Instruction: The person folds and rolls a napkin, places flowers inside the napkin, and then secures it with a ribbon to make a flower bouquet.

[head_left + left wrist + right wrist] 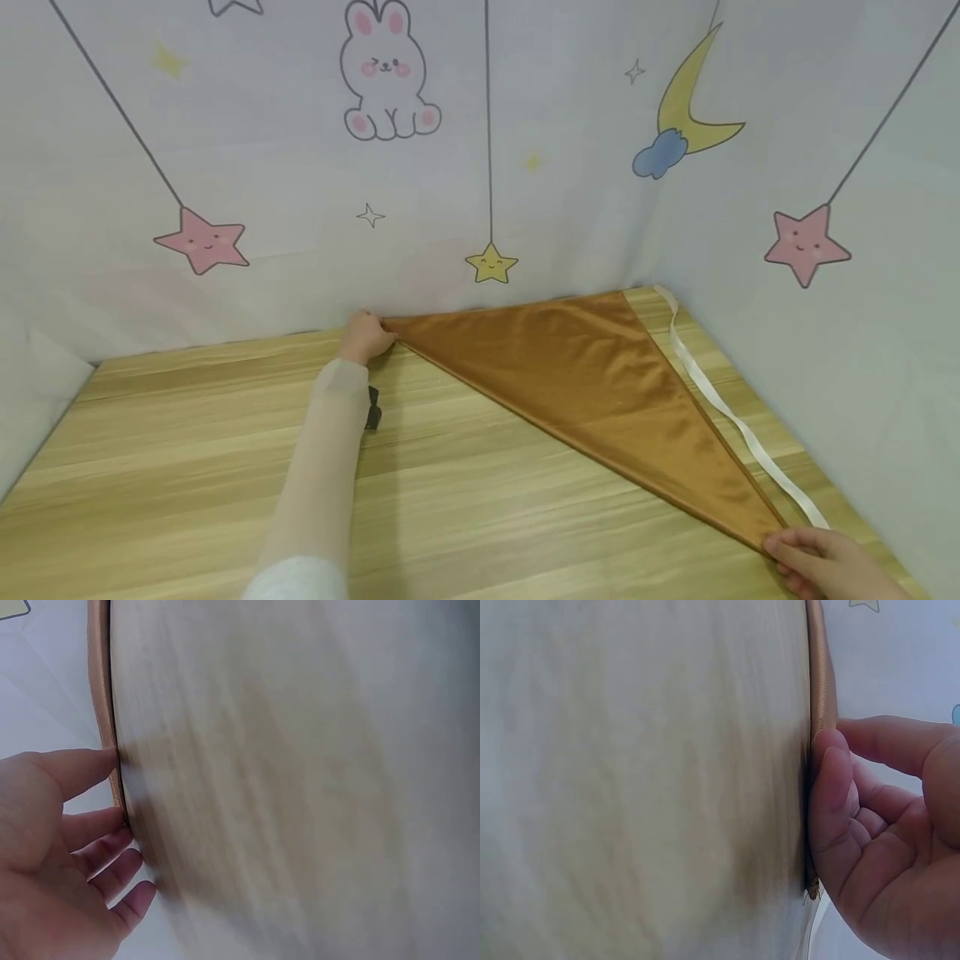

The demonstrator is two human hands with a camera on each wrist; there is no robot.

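A shiny golden-brown satin cloth point(555, 375) lies on the wooden table as a triangle, slightly wrinkled toward its far right. At its far left corner, by the wall, my left hand point(367, 337) pinches the tip. My right hand point(836, 562) grips the near right corner between thumb and fingers. In the left wrist view, the thumb and forefinger of the left hand point(67, 840) meet at the cloth's thin edge point(100, 682). From the right wrist, the cloth point(823, 667) shows edge-on, with the right hand point(885, 832) holding it and a frayed tip below.
A white ribbon or tape point(723, 404) runs along the table's right side, beside the cloth. Partly behind the left forearm lies a small black object point(373, 408). A white printed backdrop point(300, 200) with stars and a rabbit rises behind the wood-grain table point(187, 467).
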